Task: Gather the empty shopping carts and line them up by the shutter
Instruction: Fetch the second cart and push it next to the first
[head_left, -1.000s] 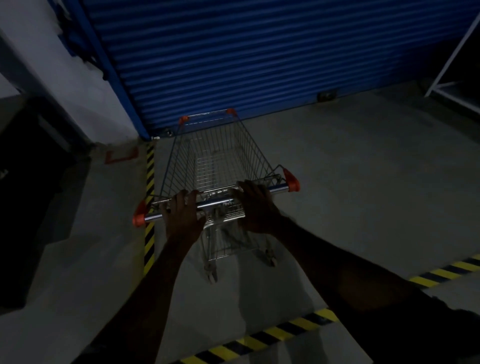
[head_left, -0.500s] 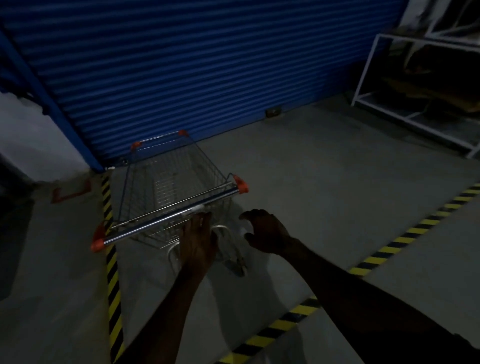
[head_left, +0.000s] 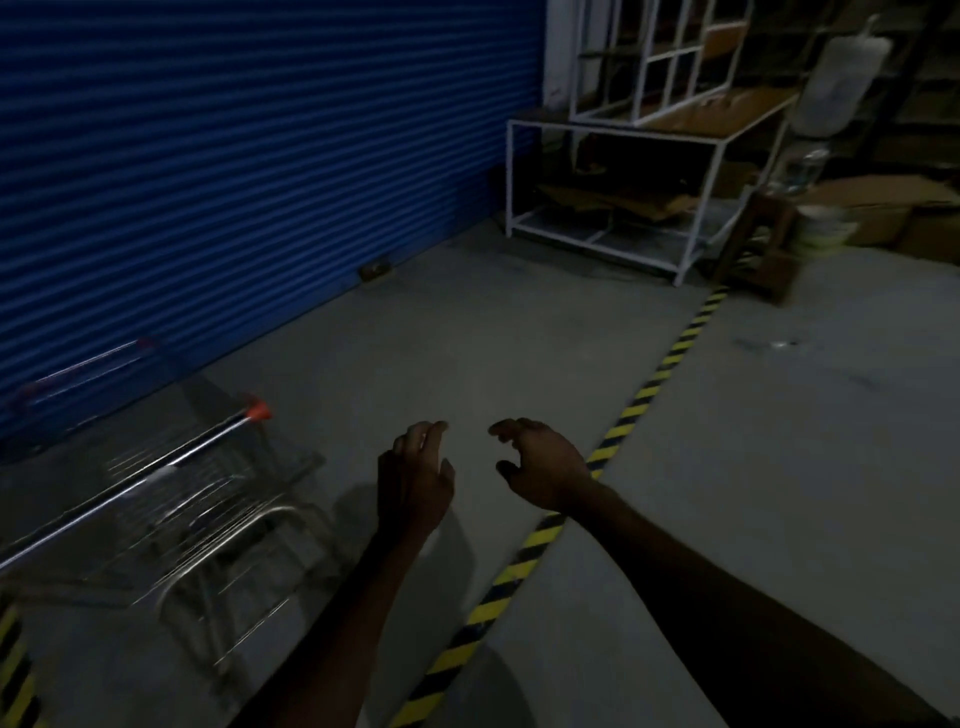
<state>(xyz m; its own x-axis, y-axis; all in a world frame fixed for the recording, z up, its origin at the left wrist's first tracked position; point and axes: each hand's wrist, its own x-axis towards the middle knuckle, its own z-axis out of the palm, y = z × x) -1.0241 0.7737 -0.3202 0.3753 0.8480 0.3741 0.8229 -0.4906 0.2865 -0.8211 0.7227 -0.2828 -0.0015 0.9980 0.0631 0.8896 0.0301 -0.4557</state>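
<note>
Nearest, we see our left hand and right hand held out over the concrete floor, both empty with fingers loosely curled apart. Striped floor tape runs beneath the right wrist. Left of the hands, apart from them, stands the shopping cart, its front end toward the blue shutter. Farther right stands a white rack.
</note>
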